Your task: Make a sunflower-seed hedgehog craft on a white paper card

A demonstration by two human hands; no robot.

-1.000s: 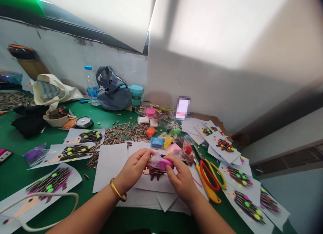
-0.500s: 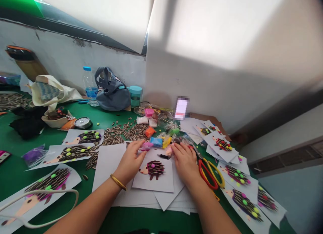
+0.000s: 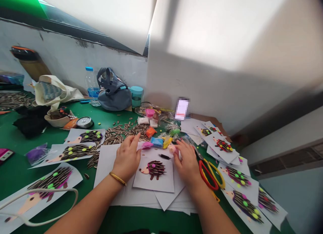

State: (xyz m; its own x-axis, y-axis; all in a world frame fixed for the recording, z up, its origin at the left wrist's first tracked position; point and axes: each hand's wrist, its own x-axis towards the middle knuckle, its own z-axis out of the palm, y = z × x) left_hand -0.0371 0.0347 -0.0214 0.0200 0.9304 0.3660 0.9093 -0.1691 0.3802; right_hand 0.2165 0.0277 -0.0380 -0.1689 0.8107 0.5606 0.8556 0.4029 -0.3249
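Between my two hands lies a small white card (image 3: pixel 141 182) bearing a hedgehog (image 3: pixel 155 167) with sunflower-seed spines, brown feet and one pink ball on its back. My left hand (image 3: pixel 127 158) is over the paper to the left of the card, fingers stretched out and nothing in them. Just right of its fingertips sits a pink clay packet (image 3: pixel 147 145). My right hand (image 3: pixel 187 161) is at the card's right, fingers apart, its thumb beside a peach clay packet (image 3: pixel 172 149); whether they touch I cannot tell. A black pen (image 3: pixel 164 156) lies above the hedgehog.
Loose sunflower seeds (image 3: pixel 118 134) spread behind the paper. Blue (image 3: pixel 156 142), yellow (image 3: pixel 167 142) and orange (image 3: pixel 150 131) clay packets lie beyond the card. Scissors with red and yellow handles (image 3: pixel 209 175) rest right of my hand. Several hedgehog cards (image 3: pixel 246 202) line both sides. A phone (image 3: pixel 182 109) leans at the wall.
My left hand has drawn back left from the pink packet. My right hand's fingers have shifted right, leaving more of the peach packet showing. The card stays in place.
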